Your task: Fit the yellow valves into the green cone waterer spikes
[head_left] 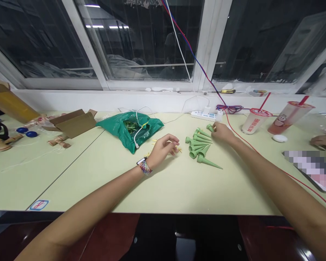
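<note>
My right hand (222, 133) is closed around the wide end of a green plastic cone spike (210, 127), at the far edge of a pile of them. Several similar green spikes (199, 145) lie heaped between my hands, and one nearer spike (209, 162) points right. My left hand (163, 149) rests left of the pile, fingers loosely bent, with a gap between thumb and forefinger. A small yellow piece (179, 149) shows by its fingertips; no grip on it is visible. More yellow pieces (147, 154) lie partly hidden behind this hand.
An open green plastic bag (119, 128) with green pieces inside sits behind my left hand. A cardboard box (74, 123) and wooden toys (60, 141) lie left. Two drink cups (257, 121), a power strip (203, 115) and a red cable (257, 150) are right. Another person's hand (325, 141) shows far right.
</note>
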The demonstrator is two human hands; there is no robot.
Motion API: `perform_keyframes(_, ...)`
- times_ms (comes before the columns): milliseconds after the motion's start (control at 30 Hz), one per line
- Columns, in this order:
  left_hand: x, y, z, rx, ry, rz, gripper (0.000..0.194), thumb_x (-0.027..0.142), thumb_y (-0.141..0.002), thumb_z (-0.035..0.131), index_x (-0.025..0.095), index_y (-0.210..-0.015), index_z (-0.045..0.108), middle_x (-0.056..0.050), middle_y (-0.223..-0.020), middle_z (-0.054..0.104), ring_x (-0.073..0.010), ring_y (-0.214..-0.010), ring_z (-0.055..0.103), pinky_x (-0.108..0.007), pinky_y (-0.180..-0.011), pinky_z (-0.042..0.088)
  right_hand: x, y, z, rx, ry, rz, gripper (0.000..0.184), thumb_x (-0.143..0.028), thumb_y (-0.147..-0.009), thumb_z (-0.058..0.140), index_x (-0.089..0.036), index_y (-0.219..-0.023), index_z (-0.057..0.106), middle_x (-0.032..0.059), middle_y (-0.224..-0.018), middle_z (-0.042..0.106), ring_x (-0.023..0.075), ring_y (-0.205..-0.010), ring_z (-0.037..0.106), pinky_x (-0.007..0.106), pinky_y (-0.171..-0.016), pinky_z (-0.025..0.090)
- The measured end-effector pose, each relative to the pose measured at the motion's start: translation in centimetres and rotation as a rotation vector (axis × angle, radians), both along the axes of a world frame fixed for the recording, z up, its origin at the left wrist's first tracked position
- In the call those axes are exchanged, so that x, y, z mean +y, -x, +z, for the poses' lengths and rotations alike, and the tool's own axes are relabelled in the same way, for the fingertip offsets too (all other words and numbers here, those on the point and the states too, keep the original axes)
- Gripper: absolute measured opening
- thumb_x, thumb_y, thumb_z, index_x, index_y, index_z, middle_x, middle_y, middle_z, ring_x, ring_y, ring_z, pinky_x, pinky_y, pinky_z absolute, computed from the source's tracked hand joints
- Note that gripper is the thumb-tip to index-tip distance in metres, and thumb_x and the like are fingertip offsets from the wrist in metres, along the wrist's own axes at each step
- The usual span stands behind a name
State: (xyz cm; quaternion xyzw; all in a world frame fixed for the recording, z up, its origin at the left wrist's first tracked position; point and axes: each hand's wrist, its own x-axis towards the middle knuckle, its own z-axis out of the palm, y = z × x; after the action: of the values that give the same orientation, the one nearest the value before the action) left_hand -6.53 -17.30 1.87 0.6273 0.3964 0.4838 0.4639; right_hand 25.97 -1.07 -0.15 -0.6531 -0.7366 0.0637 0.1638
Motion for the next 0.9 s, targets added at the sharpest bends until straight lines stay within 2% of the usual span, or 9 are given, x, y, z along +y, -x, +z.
perform_keyframes(167, 0.1, 0.1, -0.1, 0.003, 0.007, -0.005, 0.024, 0.038, -0.089, 0.066, 0.017, -0.099, 0.064, -0.006, -0.099, 0.068, -0.0156, -0.075, 0.071, -0.025, -0.061, 0.057, -0.6, 1.1, -0.6, 0.040, -0.034, 0.047, 0.030, -0.015, -0.087, 0.064, -0.012, -0.116, 0.074, 0.0141, -0.107, 0.078, 0.0243, -0.096, 0.068, 0.029, -0.078, 0.045)
perform_keyframes(300, 0.2, 0.1, -0.2, 0.014, 0.002, -0.008, 0.023, 0.037, -0.088, 0.065, 0.016, -0.099, 0.064, -0.006, -0.096, 0.068, -0.0153, -0.075, 0.071, -0.025, -0.061, 0.057, -0.7, 2.0, -0.9, 0.081, -0.059, 0.070, 0.029, -0.018, -0.091, 0.062, -0.014, -0.116, 0.076, 0.0120, -0.103, 0.079, 0.0226, -0.091, 0.069, 0.028, -0.077, 0.044)
perform_keyframes(500, 0.2, 0.1, -0.4, 0.008, -0.008, -0.007, 0.022, 0.037, -0.089, 0.064, 0.016, -0.098, 0.065, -0.005, -0.095, 0.068, -0.0147, -0.072, 0.071, -0.024, -0.060, 0.056, -0.8, 1.9, -1.3, 0.116, -0.077, 0.092, 0.033, -0.015, -0.091, 0.059, -0.014, -0.119, 0.078, 0.0113, -0.102, 0.080, 0.0231, -0.092, 0.069, 0.028, -0.078, 0.045)
perform_keyframes(633, 0.8, 0.9, 0.5, 0.008, -0.042, 0.024, 0.024, 0.037, -0.087, 0.066, 0.016, -0.097, 0.065, -0.006, -0.096, 0.068, -0.0154, -0.072, 0.071, -0.026, -0.059, 0.057, -1.0, 1.6, -1.6, 0.130, -0.090, 0.102, 0.033, -0.015, -0.091, 0.059, -0.013, -0.118, 0.078, 0.0112, -0.100, 0.080, 0.0234, -0.091, 0.069, 0.029, -0.080, 0.046)
perform_keyframes(733, 1.9, 2.6, 1.8, -0.010, -0.083, 0.113, 0.026, 0.039, -0.085, 0.067, 0.016, -0.098, 0.065, -0.006, -0.096, 0.069, -0.0158, -0.072, 0.071, -0.027, -0.060, 0.057, -1.3, 1.4, -1.6, 0.149, -0.112, 0.084, 0.033, -0.016, -0.090, 0.059, -0.013, -0.117, 0.077, 0.0113, -0.098, 0.079, 0.0235, -0.090, 0.068, 0.030, -0.081, 0.046)
perform_keyframes(800, 2.7, 3.8, 2.3, 0.052, -0.099, 0.180, 0.025, 0.038, -0.084, 0.065, 0.016, -0.096, 0.066, -0.006, -0.093, 0.070, -0.0155, -0.071, 0.069, -0.026, -0.060, 0.054, -1.7, 1.4, -1.4, 0.161, -0.137, 0.052, 0.034, -0.017, -0.090, 0.058, -0.011, -0.118, 0.075, 0.0136, -0.102, 0.077, 0.0247, -0.092, 0.067, 0.032, -0.082, 0.047)
perform_keyframes(900, 3.6, 5.3, 2.6, 0.316, -0.166, 0.230, 0.018, 0.031, -0.082, 0.062, 0.016, -0.088, 0.070, -0.005, -0.084, 0.071, -0.0160, -0.072, 0.066, -0.027, -0.063, 0.051, -3.0, 2.2, -0.7, 0.200, -0.235, 0.043, 0.033, -0.019, -0.090, 0.055, -0.010, -0.117, 0.072, 0.0163, -0.110, 0.073, 0.0265, -0.098, 0.065, 0.035, -0.087, 0.048)
